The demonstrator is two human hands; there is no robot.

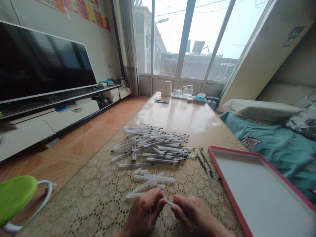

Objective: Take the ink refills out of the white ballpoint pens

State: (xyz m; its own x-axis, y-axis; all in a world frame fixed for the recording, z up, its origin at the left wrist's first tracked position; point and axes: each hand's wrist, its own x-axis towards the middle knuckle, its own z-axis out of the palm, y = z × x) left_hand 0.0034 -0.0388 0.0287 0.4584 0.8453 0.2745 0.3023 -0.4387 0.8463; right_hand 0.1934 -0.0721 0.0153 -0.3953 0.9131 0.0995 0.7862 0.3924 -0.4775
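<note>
Both my hands meet at the near edge of the table. My left hand (144,214) and my right hand (191,214) each pinch one end of a clear white pen barrel (169,203), which shows only between the fingertips. Just beyond them lie a few loose white barrels (153,179). Further out sits a large heap of several white pens (155,144). Thin black refills (204,163) lie to the right of that heap.
A red-rimmed white tray (247,210) lies on the table's right side. A lace-patterned cover (98,197) spans the table. A white jug (166,88) and glassware stand at the far end. A green stool (14,197) is left, a teal sofa (278,148) right.
</note>
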